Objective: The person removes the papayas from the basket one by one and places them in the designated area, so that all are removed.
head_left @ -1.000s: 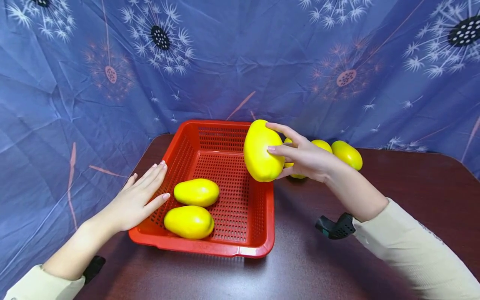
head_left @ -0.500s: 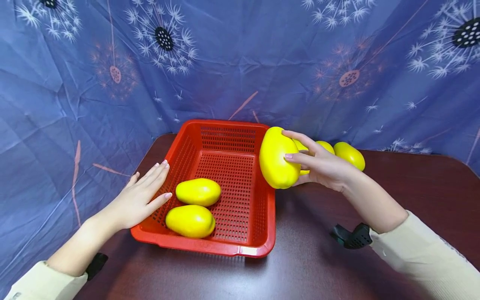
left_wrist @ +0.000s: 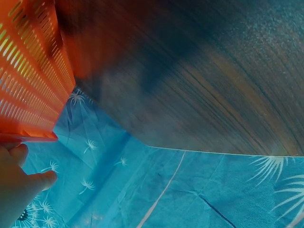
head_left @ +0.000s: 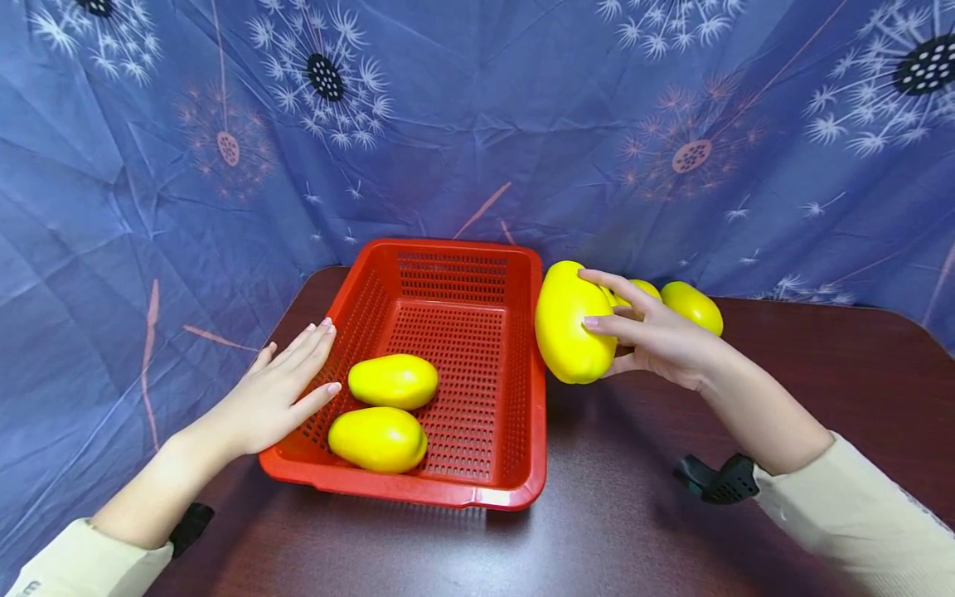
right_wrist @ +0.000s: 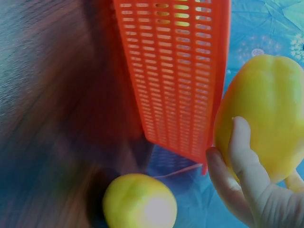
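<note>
My right hand grips a large smooth yellow papaya, fingers and thumb spread round its side. It is held upright just outside the right rim of a red plastic basket; in the right wrist view the papaya shows shallow ridges at its end. My left hand rests flat with straight fingers on the basket's left rim. Inside the basket two papayas, a rear one and a front one, lie on their sides at the front left.
Behind my right hand, more papayas lie at the back of the dark wooden table, partly hidden. One papaya shows on the table below the basket's slotted wall. A blue patterned cloth hangs behind and to the left.
My right hand has carried the papaya rightward and slightly down, from over the basket's right side to just outside its rim. My left hand has stayed on the left rim.
</note>
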A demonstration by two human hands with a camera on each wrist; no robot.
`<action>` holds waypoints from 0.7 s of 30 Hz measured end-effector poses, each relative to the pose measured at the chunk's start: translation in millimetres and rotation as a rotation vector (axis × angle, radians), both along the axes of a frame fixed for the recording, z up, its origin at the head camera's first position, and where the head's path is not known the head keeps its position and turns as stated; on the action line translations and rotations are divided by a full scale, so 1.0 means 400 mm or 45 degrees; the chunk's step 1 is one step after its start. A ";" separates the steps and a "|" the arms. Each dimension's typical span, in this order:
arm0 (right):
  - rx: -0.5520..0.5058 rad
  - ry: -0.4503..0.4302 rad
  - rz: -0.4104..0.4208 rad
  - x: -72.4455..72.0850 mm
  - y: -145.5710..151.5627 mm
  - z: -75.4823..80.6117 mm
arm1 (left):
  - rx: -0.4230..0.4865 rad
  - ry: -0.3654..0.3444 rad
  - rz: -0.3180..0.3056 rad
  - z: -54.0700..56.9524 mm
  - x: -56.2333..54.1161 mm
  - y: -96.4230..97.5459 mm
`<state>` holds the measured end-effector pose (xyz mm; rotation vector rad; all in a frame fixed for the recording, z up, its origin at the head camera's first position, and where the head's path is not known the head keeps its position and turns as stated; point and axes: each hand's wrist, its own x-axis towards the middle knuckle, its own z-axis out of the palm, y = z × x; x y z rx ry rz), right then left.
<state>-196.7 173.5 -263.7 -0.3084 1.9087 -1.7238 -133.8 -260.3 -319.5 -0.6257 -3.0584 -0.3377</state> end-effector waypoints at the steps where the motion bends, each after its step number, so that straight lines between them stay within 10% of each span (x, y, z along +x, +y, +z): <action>1: 0.003 -0.004 0.001 0.001 0.005 -0.003 | -0.001 -0.002 0.000 0.000 0.000 0.000; 21: 0.020 -0.039 0.010 0.035 0.066 -0.083 | 0.009 0.018 -0.010 0.000 0.002 0.002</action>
